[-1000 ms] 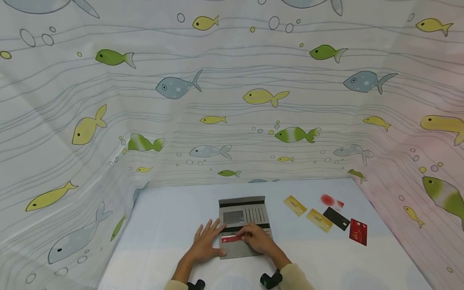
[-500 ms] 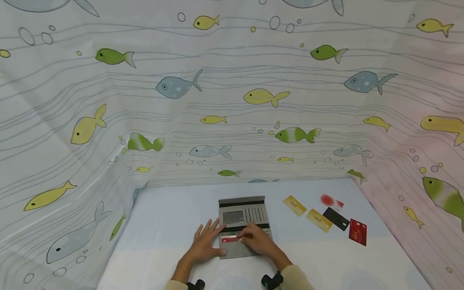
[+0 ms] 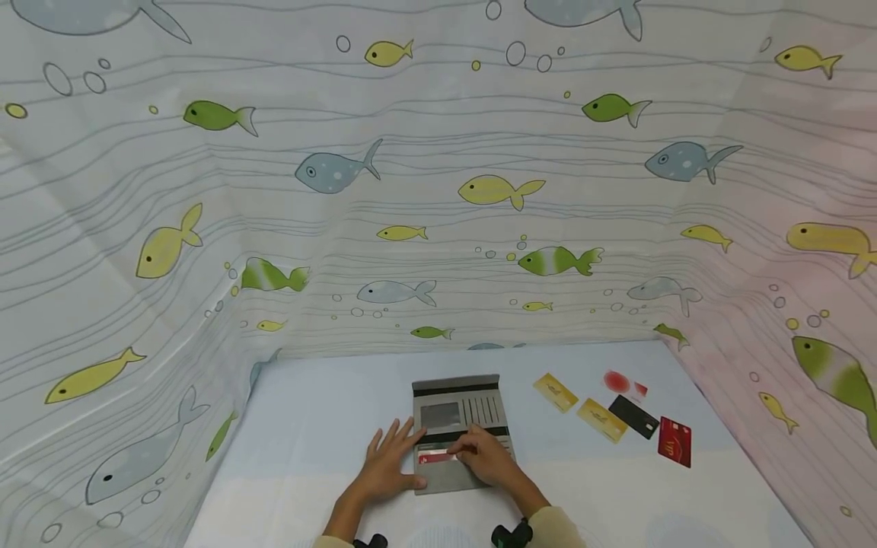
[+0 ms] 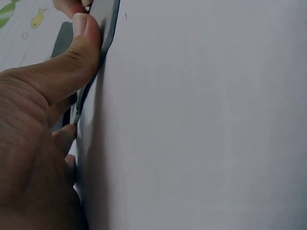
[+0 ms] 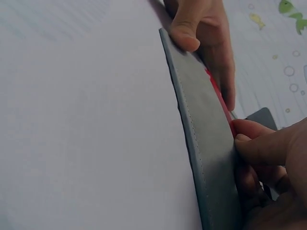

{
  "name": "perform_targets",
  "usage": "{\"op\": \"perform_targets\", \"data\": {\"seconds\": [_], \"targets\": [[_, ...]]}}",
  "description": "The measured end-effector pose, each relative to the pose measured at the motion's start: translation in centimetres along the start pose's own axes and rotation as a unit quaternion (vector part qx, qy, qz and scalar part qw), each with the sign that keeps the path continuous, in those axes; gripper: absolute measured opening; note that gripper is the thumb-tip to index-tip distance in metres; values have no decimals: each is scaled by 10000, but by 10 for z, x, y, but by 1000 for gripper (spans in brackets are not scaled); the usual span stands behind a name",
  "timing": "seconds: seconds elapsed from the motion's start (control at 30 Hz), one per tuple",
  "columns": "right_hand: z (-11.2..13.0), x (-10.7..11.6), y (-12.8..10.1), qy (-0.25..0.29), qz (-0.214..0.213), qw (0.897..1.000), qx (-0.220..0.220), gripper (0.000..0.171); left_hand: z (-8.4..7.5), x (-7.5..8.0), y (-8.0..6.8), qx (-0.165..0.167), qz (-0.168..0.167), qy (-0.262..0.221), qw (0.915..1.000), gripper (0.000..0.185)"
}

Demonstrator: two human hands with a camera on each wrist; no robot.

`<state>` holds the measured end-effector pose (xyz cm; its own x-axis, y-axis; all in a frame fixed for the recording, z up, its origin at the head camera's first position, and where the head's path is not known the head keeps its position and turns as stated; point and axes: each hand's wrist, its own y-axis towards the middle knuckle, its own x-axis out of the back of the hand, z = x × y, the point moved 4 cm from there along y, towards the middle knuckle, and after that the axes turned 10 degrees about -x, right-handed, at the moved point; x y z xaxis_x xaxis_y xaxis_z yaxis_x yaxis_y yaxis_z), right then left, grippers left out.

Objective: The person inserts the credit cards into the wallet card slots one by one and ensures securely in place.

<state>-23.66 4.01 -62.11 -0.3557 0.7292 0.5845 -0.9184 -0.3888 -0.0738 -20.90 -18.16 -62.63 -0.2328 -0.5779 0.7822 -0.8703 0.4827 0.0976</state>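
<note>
A fish-printed curtain [image 3: 438, 190] hangs round three sides of a pale blue tabletop [image 3: 308, 426] (green, yellow and grey-blue fish with bubbles on white cloth). Near the front edge of the tabletop lies a grey wallet [image 3: 457, 426], opened flat, its far half showing a clear window and a row of card slots. The left hand [image 3: 390, 463] rests on the wallet's near-left corner with its fingers straight and spread, the thumb pressed against the wallet's edge, as the left wrist view shows close up. The right hand [image 3: 489, 460] lies over the near-right part of the wallet, its fingers curled and pinching a red card [image 3: 433, 457] that sits partly in a slot of the near half; in the right wrist view the card's red edge stands just above the grey flap between thumb and fingertips. Well to the right of the wallet, loose cards lie on the tabletop: a dark red card [image 3: 674, 441] farthest right, a black card [image 3: 633, 416] beside it, two yellow cards [image 3: 601, 419] [image 3: 556, 392] toward the wallet, and a small card with a round red mark [image 3: 622, 382] behind them.
</note>
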Motion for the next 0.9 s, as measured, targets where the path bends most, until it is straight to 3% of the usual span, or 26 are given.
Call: {"op": "perform_targets", "data": {"seconds": [0.33, 0.5, 0.63, 0.73, 0.9], "targets": [[-4, -4, -8, -96, -479, 9988, 56, 15, 0, -1, 1, -39, 2, -2, 10000, 93], [-7, 2, -21, 92, -1017, 9943, 314, 14, -1, 0, 0, 3, -2, 25, 10000, 93], [-13, 17, -32, 455, -1632, 9847, 400, 10, -1, 0, 0, 34, -11, 10, 10000, 92], [-24, 34, -40, 745, -2030, 9762, 162, 11, 0, 0, 0, 56, 11, -2, 10000, 92], [-51, 69, -56, 1129, -2388, 9612, -796, 15, 3, -1, 1, 130, 62, 33, 9999, 93]]}}
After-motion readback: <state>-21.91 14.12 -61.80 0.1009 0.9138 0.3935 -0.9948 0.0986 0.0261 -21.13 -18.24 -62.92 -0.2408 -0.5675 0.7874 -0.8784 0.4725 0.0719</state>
